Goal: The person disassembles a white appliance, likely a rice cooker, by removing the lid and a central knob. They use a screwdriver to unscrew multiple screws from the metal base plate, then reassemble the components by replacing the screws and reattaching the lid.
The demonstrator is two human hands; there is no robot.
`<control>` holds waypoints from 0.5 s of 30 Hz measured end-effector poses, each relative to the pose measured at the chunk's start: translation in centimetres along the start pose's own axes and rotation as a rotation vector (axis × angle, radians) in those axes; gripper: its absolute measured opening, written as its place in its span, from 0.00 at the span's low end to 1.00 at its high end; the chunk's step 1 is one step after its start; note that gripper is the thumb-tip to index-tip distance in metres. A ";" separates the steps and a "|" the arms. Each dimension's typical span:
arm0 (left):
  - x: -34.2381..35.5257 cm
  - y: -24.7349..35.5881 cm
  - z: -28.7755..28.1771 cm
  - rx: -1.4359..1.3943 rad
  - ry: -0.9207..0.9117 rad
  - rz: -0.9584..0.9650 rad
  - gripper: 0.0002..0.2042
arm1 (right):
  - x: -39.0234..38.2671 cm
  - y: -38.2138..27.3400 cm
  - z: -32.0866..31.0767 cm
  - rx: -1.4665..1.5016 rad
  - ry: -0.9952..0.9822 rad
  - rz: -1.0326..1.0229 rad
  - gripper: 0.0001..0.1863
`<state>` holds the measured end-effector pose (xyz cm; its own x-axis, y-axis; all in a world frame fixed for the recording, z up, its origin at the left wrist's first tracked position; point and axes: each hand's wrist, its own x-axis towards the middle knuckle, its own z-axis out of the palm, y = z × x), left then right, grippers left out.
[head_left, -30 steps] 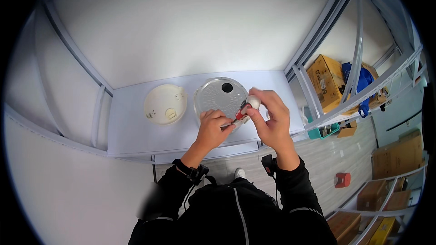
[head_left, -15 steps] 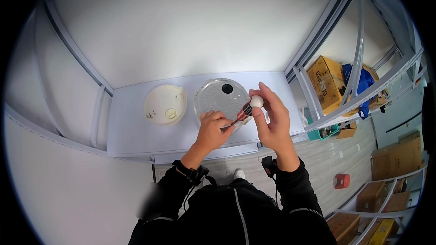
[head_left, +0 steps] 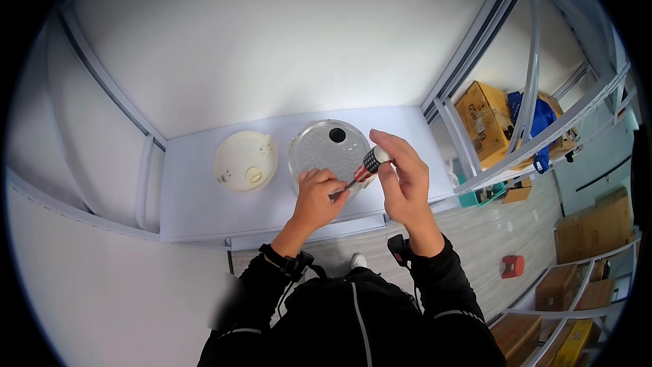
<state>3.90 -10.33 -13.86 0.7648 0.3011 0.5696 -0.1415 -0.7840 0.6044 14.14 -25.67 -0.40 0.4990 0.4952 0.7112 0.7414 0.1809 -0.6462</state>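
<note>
My right hand [head_left: 406,187] grips the end of a screwdriver [head_left: 371,161] with a red, black and white handle, its shaft slanting down toward the left. At the shaft's tip, the fingers of my left hand [head_left: 316,198] are pinched together against the near edge of a round, silvery-grey appliance part [head_left: 314,151]. What sits between those fingers is hidden. That part has a ribbed surface and a black round spot [head_left: 337,135] near its far side. To its left lies a cream round cover [head_left: 234,149] with a small ring on it.
Both round pieces rest on a white table [head_left: 187,207] against a white wall. Metal frame posts stand at either side. Beyond the right post are cardboard boxes [head_left: 483,122], a blue bag [head_left: 543,126] and a teal bin [head_left: 472,198]. A red stool [head_left: 513,266] stands on the floor.
My right hand has shifted its hold on the screwdriver's end, with the fingers turned over the white cap. The left hand stays at the tip. The view has tilted slightly.
</note>
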 end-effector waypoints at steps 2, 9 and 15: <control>0.0 0.0 0.1 0.002 0.006 -0.004 0.06 | 0.4 -0.3 -0.1 -0.136 -0.028 -0.100 0.22; 0.0 -0.2 0.2 -0.001 0.000 0.009 0.06 | -0.3 -0.3 0.5 0.009 0.004 0.088 0.24; 0.0 -0.1 -0.1 0.010 -0.029 -0.011 0.06 | 0.3 -1.6 0.9 -0.212 -0.040 -0.053 0.26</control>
<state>3.82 -10.19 -13.89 0.7845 0.2938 0.5461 -0.1267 -0.7861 0.6049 12.68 -25.01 0.63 0.4417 0.5239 0.7283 0.8460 0.0270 -0.5325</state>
